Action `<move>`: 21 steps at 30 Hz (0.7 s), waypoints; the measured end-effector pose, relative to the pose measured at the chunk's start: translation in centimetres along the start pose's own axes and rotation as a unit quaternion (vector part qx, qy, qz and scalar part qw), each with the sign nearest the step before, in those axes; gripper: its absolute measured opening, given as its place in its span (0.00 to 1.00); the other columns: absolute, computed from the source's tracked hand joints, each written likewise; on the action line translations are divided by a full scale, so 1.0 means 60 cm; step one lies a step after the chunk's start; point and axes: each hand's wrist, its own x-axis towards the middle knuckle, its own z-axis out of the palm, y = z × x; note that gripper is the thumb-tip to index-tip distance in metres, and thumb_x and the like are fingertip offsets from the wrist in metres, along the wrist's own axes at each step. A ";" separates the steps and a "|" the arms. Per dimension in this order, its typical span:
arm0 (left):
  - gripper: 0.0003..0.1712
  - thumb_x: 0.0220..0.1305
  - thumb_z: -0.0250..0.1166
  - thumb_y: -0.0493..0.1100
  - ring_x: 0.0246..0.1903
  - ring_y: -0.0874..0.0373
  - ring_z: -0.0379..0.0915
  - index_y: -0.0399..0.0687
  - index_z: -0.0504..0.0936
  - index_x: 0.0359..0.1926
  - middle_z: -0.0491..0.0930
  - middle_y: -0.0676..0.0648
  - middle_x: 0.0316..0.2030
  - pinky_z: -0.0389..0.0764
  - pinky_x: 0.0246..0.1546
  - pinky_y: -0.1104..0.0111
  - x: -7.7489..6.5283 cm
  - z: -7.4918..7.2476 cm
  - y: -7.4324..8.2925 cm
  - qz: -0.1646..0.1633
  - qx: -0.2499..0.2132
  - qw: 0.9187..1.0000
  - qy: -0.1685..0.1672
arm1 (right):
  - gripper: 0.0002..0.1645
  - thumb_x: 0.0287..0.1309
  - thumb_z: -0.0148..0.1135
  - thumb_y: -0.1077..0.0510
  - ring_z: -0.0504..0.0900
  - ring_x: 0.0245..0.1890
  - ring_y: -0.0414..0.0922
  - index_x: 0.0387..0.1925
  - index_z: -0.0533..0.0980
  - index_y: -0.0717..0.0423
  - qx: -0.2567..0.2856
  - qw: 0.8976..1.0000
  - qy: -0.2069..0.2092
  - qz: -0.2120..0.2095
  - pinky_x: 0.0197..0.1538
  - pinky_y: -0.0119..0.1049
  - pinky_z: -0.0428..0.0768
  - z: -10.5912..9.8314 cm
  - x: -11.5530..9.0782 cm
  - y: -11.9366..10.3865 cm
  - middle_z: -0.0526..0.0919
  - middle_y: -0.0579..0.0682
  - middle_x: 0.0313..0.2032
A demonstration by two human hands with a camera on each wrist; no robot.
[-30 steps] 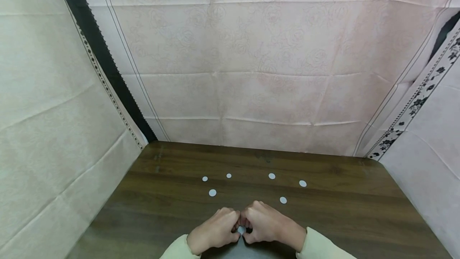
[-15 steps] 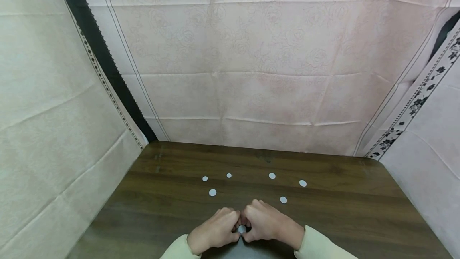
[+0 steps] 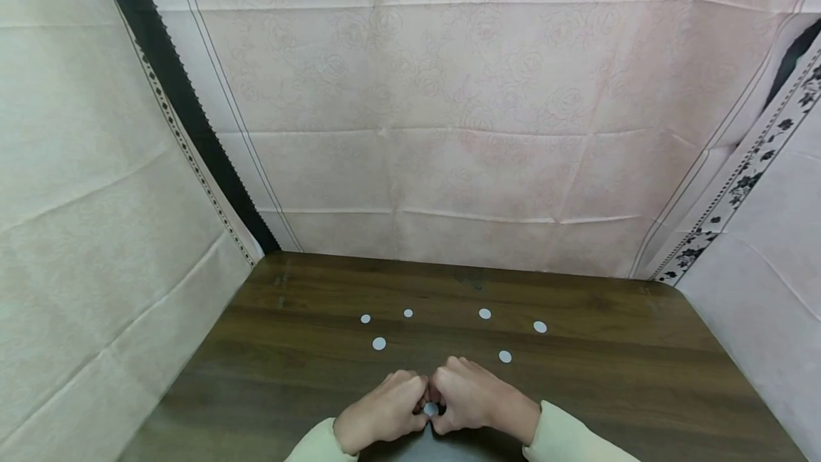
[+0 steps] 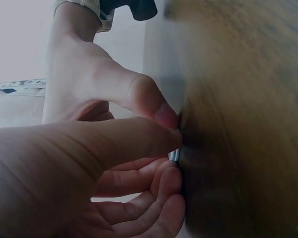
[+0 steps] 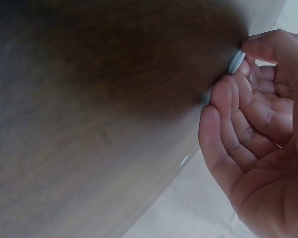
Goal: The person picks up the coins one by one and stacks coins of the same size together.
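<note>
Both hands meet near the front of the wooden table in the head view. My left hand [image 3: 390,406] and my right hand [image 3: 473,399] have their fingers curled around a small white disc [image 3: 430,409], gripping it from opposite sides. From the right wrist, the edge of the white disc [image 5: 236,61] shows as thin layers, like discs stacked together, low against the tabletop. Only a sliver of the disc [image 4: 174,155] appears in the left wrist view, behind the thumb. The thumbs are close together on the near side.
Several loose white discs lie farther back on the table [image 3: 308,376]: among them one at left [image 3: 379,344], one at right [image 3: 505,356] and one at far right [image 3: 540,327]. Pale patterned cloth [image 3: 449,91] hangs behind the table and along both sides.
The right sleeve and forearm have shifted very slightly left. Both hands keep their grip on the disc, and the loose discs have not moved.
</note>
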 end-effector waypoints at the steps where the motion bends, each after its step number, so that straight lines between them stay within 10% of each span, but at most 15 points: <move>1: 0.18 0.57 0.75 0.44 0.24 0.74 0.62 0.62 0.71 0.26 0.67 0.66 0.24 0.67 0.23 0.78 0.000 0.001 0.000 0.001 0.001 1.000 0.001 | 0.22 0.45 0.77 0.58 0.52 0.13 0.22 0.12 0.70 0.43 0.000 1.000 0.001 0.001 0.18 0.21 0.53 0.000 0.000 -0.001 0.57 0.29 0.11; 21: 0.17 0.57 0.74 0.44 0.23 0.74 0.61 0.63 0.71 0.26 0.66 0.66 0.23 0.65 0.22 0.78 0.002 0.004 -0.007 0.020 -0.001 1.000 0.008 | 0.23 0.44 0.78 0.55 0.53 0.13 0.22 0.12 0.70 0.42 -0.032 0.999 0.006 0.004 0.18 0.21 0.55 0.003 0.001 0.002 0.57 0.29 0.11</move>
